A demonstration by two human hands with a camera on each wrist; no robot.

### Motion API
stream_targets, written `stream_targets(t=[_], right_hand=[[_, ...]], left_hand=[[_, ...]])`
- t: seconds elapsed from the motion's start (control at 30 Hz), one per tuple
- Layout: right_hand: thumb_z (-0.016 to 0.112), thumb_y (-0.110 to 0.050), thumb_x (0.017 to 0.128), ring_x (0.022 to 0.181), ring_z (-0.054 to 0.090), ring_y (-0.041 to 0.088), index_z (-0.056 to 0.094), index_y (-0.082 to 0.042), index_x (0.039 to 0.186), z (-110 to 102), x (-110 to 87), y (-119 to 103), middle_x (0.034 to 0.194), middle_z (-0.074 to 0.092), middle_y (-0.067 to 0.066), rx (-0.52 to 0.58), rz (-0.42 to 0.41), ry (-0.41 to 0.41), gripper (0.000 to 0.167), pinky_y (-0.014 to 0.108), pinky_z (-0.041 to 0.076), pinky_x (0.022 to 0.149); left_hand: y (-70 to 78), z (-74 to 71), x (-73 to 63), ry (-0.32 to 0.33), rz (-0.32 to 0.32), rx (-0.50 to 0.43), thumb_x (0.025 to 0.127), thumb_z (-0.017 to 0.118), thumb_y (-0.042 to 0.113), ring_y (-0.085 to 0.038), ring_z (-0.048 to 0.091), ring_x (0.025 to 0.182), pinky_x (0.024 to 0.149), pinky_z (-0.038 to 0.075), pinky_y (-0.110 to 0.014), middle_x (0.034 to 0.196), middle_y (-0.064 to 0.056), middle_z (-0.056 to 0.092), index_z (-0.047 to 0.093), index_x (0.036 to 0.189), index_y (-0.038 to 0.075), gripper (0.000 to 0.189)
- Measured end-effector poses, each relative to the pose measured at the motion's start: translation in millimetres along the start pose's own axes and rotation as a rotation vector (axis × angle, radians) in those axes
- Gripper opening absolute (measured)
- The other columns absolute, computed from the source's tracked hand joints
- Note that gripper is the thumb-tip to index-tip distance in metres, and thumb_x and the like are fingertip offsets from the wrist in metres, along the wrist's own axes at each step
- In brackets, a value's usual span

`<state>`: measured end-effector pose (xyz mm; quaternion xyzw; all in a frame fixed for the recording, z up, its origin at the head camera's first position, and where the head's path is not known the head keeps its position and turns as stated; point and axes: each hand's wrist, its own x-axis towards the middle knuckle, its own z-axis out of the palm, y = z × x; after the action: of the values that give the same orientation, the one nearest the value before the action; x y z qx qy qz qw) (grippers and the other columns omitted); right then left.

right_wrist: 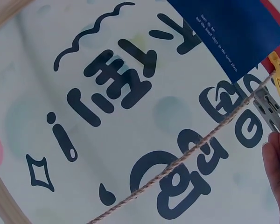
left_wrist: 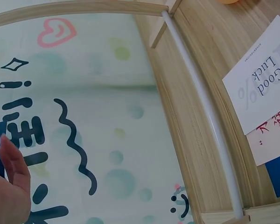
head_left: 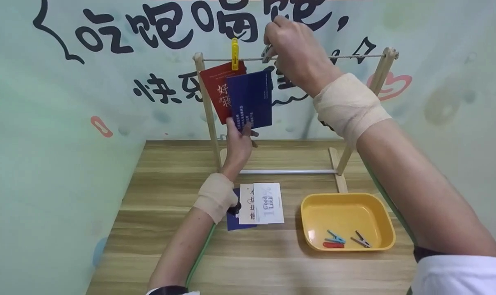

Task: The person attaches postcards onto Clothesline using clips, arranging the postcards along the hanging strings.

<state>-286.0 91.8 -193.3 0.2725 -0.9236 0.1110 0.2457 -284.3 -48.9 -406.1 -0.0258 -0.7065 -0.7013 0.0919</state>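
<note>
My left hand (head_left: 238, 145) pinches a dark blue card (head_left: 252, 98) by its lower edge and holds it up just below the rope (head_left: 346, 56). In the left wrist view only the fingers (left_wrist: 18, 163) and a sliver of that card show. My right hand (head_left: 295, 51) is raised at the rope and pinches a grey clothespin (right_wrist: 269, 108), whose tip is right at the rope. A yellow clothespin (head_left: 235, 54) clips a red card (head_left: 217, 88) to the rope at the left. The blue card overlaps part of the red one.
A wooden frame (head_left: 380, 78) carries the rope, with a white bar (head_left: 289, 171) low across it. White cards (head_left: 268, 203) lie over a blue card (head_left: 242, 227) on the table. At the right, a yellow tray (head_left: 348, 200) holds blue, red and grey clothespins.
</note>
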Motion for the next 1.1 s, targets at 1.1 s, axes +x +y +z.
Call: stream_targets(t=[1.1], right_hand=[[0.057, 0.001, 0.098, 0.117, 0.066, 0.035, 0.065, 0.005, 0.125, 4, 14.9, 1, 0.125, 0.065, 0.023, -0.063, 0.059, -0.148, 0.028, 0.039, 0.055, 0.101]], left_hand=[[14.9, 7.3, 8.0, -0.075, -0.122, -0.091, 0.108, 0.036, 0.011, -0.011, 0.06, 0.072, 0.047, 0.052, -0.023, 0.134, -0.016, 0.052, 0.032, 0.141, 0.01, 0.033]])
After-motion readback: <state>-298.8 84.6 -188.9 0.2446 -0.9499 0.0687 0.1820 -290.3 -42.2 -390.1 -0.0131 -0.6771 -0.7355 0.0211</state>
